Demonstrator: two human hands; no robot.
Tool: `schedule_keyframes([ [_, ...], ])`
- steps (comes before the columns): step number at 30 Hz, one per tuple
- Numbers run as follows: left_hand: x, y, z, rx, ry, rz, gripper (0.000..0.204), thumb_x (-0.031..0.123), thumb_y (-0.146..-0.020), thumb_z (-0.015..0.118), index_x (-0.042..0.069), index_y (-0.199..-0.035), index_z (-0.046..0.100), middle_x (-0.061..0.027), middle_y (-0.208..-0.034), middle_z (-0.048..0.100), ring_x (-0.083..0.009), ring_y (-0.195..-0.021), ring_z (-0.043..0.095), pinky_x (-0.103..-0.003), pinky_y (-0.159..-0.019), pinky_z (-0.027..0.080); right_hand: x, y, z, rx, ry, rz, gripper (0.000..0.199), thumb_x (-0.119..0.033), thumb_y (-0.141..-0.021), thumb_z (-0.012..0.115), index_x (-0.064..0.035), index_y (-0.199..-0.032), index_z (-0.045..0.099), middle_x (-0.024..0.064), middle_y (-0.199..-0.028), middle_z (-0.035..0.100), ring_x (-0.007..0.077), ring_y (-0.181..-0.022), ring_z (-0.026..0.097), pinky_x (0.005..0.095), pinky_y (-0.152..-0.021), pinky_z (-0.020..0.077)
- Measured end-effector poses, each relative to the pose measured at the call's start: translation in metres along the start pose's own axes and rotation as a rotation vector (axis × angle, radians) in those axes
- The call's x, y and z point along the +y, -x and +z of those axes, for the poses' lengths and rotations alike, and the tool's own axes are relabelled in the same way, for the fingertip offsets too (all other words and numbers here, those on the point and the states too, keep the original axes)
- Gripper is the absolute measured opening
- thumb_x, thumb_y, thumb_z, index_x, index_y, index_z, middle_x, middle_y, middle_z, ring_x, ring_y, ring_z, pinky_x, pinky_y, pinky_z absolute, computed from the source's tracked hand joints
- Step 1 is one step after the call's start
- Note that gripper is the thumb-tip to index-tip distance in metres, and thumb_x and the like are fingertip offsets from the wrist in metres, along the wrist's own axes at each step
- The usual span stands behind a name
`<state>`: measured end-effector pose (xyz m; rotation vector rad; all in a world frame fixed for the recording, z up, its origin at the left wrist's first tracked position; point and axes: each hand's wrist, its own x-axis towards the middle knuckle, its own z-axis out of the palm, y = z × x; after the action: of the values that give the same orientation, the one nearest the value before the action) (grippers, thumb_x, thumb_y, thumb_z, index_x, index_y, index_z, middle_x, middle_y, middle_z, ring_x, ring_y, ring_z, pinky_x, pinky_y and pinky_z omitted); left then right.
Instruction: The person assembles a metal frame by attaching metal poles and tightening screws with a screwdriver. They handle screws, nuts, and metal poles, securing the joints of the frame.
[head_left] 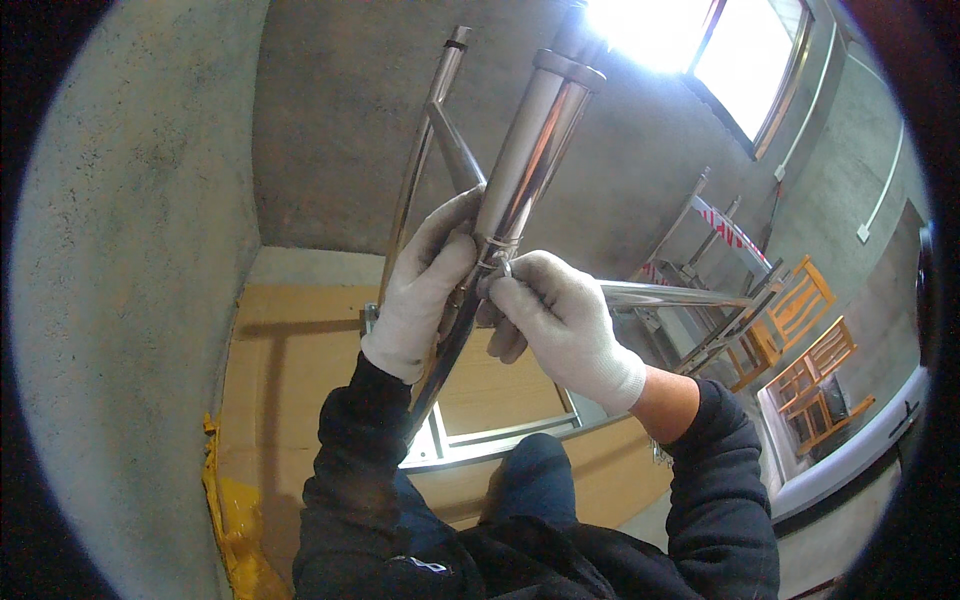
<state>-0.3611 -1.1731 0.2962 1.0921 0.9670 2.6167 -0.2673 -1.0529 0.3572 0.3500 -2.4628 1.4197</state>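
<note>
A polished metal post (525,150) slants up in front of me, its thick upper tube meeting a thinner, darker lower tube (445,365) at a ringed collar (495,250). White knitted gloves cover both hands. From the left side, my left hand (425,285) wraps round the post at the collar, its fingertips hidden behind the metal. My right hand (560,320) pinches a small shiny metal piece (507,268) between thumb and forefinger against the collar's right side. Its exact kind is too small to make out.
A branched metal tube (412,180) rises behind my left hand. Another tube (680,293) runs rightward. Cardboard (300,380) covers the floor, under a light metal frame (500,432). Yellow sheeting (238,520) lies by the left wall. Wooden chairs (805,300) and a ladder-like metal stand (690,255) are right.
</note>
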Motion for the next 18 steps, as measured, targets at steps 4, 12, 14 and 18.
schedule_keyframes([
  [4,-0.001,0.002,0.0,0.043,-0.043,0.017,0.048,0.022,-0.1,0.053,0.001,-0.142,0.042,-0.0074,-0.12,0.059,-0.0131,-0.102,0.059,-0.029,-0.09,0.049,-0.009,-0.006,-0.009,-0.101,0.15,-0.011,0.016,-0.013,-0.096,0.059,0.0024,-0.099,0.059,0.0091,-0.07,0.063,0.0138,-0.061,0.065,0.0296,-0.053,0.0526],
  [12,-0.003,0.0,0.003,0.064,-0.044,0.026,0.045,0.017,-0.1,0.051,0.0,-0.142,0.044,-0.0074,-0.124,0.058,-0.0121,-0.106,0.058,-0.027,-0.093,0.047,0.001,-0.017,-0.03,-0.072,0.911,-0.613,0.012,-0.015,-0.087,0.06,-0.0042,-0.09,0.056,0.0119,-0.075,0.063,0.0309,-0.066,0.066,0.0409,-0.057,0.0519],
  [14,0.001,0.002,0.003,0.079,-0.032,-0.032,0.046,0.017,-0.1,0.052,0.001,-0.142,0.044,-0.0072,-0.124,0.059,-0.012,-0.107,0.058,-0.027,-0.094,0.046,-0.004,-0.021,-0.038,-0.117,1.166,-0.735,0.011,-0.016,-0.084,0.06,-0.0062,-0.088,0.055,0.0088,-0.073,0.059,0.0278,-0.062,0.065,0.0403,-0.053,0.0506],
  [18,-0.005,0.0,-0.001,0.076,-0.062,0.064,0.046,0.018,-0.1,0.052,0.001,-0.142,0.044,-0.0063,-0.123,0.059,-0.0123,-0.107,0.058,-0.027,-0.094,0.046,-0.033,-0.036,-0.046,-0.26,1.501,-0.983,0.01,-0.016,-0.078,0.061,-0.0074,-0.074,0.059,0.0051,-0.066,0.058,0.0219,-0.058,0.065,0.0343,-0.045,0.0503],
])
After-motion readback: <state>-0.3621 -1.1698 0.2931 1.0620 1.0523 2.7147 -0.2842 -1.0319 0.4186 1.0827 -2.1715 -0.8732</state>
